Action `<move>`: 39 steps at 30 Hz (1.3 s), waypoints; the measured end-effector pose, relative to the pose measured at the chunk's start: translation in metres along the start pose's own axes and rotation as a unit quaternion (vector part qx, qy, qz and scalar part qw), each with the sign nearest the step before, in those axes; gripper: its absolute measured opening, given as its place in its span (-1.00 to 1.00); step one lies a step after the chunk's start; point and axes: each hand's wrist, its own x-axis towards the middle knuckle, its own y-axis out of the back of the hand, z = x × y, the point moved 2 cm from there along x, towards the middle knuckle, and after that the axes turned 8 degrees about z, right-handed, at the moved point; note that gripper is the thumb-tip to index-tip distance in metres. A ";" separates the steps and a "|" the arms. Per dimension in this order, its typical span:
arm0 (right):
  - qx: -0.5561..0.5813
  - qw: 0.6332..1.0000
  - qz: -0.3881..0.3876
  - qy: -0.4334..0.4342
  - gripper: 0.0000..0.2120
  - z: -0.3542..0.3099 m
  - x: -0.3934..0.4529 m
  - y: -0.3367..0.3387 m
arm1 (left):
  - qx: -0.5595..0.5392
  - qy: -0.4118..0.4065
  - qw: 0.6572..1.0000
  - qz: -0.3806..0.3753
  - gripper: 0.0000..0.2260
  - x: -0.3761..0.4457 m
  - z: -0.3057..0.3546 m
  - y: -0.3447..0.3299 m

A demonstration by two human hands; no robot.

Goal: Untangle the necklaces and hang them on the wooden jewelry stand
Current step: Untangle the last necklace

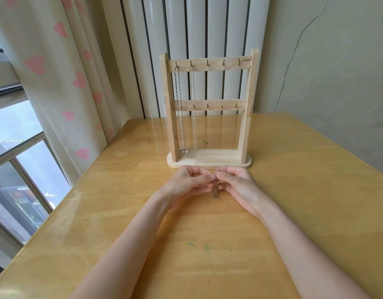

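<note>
I count one table [294,190], one wooden jewelry stand [210,157] directly ahead of both hands, equally near each. Two necklaces [187,108] hang vertically from its top-left hooks. Left hand [186,184] and right hand [238,184] pinch one tangled chain [216,192] between them.

the table [294,212] under my arms is glossy, varnished yellow wood. the jewelry stand [207,157] is pale, matt bare wood with small metal hooks [207,63]. thin shiny metal chains [193,104] hang there. the curtain [56,72] is soft cloth.
</note>
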 end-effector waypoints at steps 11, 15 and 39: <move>-0.025 1.000 0.007 0.000 -0.81 0.001 0.000 -0.004 | 0.039 -0.041 0.998 0.031 -0.80 -0.002 0.003 -0.007; 0.058 0.998 -0.007 -0.022 -0.82 0.000 0.001 -0.004 | -0.042 -0.027 0.999 0.003 -0.82 -0.002 0.001 -0.008; -0.234 0.960 0.099 0.115 -0.85 0.000 0.005 0.000 | 0.122 -0.087 0.982 0.113 -0.82 0.004 -0.003 -0.003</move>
